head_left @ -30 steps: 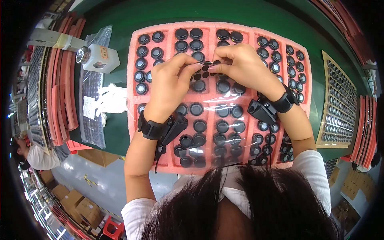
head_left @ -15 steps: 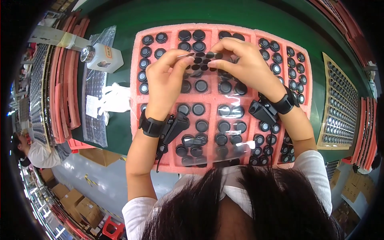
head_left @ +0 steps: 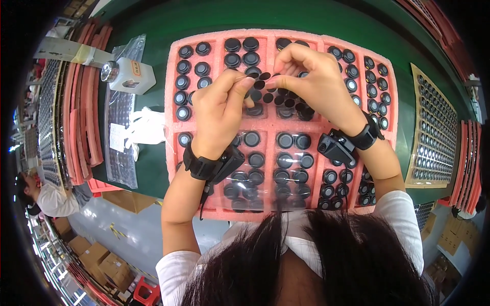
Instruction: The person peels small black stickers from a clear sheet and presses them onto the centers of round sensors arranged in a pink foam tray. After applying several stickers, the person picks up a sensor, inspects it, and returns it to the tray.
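My left hand (head_left: 219,104) is closed, its thumb and forefinger pinching a thin clear sheet dotted with black round stickers (head_left: 268,98). My right hand (head_left: 319,76) is closed too, its thumb and forefinger pinched at the stickers by the sheet's upper edge. Whether a single sticker is between those fingertips cannot be made out. The sheet hangs bent over a pink foam tray (head_left: 171,64), its clear part reflecting light. Rows of black round parts (head_left: 250,44) sit in the tray's compartments, several of them seen through the sheet. Each wrist wears a black strap with a small device.
At the left stand a white bottle (head_left: 138,75) and a crumpled white glove (head_left: 147,127) on a bagged sheet of parts (head_left: 120,163). Stacked pink trays (head_left: 81,122) lie beyond. To the right is a tan-edged tray of parts (head_left: 434,137). A person (head_left: 53,199) is at far left.
My left hand has shifted slightly right and down, with its wrist turned. The sheet has bent and its dots now spread lower and to the right beneath my right hand.
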Demonstrator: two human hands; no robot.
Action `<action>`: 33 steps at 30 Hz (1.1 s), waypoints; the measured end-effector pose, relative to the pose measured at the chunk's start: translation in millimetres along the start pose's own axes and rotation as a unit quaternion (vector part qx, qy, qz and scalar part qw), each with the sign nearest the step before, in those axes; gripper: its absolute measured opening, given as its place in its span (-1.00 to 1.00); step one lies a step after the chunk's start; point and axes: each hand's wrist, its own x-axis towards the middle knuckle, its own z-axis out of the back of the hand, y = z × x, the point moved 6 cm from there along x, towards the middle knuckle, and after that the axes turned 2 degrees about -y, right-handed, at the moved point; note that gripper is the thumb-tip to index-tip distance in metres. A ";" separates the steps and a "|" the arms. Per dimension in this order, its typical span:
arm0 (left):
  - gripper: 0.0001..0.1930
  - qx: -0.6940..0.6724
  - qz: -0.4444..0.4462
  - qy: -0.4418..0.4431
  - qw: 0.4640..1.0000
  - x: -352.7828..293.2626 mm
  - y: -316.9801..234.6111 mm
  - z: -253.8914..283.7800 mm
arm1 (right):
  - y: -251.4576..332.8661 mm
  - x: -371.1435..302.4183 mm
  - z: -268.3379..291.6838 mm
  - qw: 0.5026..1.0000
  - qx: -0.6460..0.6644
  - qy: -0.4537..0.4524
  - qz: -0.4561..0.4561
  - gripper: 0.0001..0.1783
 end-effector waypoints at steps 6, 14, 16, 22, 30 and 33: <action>-0.90 -0.025 0.030 -0.023 0.999 0.5 5.9 2.5 | -1.5 1.3 1.1 1.000 0.031 -0.005 0.004 -0.81; -0.89 -0.064 0.087 -0.008 0.994 1.8 15.1 4.6 | 28.3 -1.0 9.8 0.963 -0.118 -0.015 0.242 -0.91; -0.89 -0.071 0.091 -0.027 0.993 4.4 22.7 8.4 | 19.9 1.1 15.1 0.991 0.000 -0.027 0.127 -0.88; -0.88 -0.088 0.086 -0.036 0.992 3.9 19.5 7.6 | 7.1 3.6 10.6 0.994 0.098 -0.014 0.047 -0.73; -0.87 -0.078 0.116 -0.034 0.990 4.7 19.1 7.6 | 1.5 1.4 3.6 0.998 0.000 0.012 0.062 -0.62; -0.87 -0.084 0.106 -0.030 0.990 4.3 18.2 7.0 | -2.6 1.4 3.0 1.000 0.007 -0.001 0.029 -0.64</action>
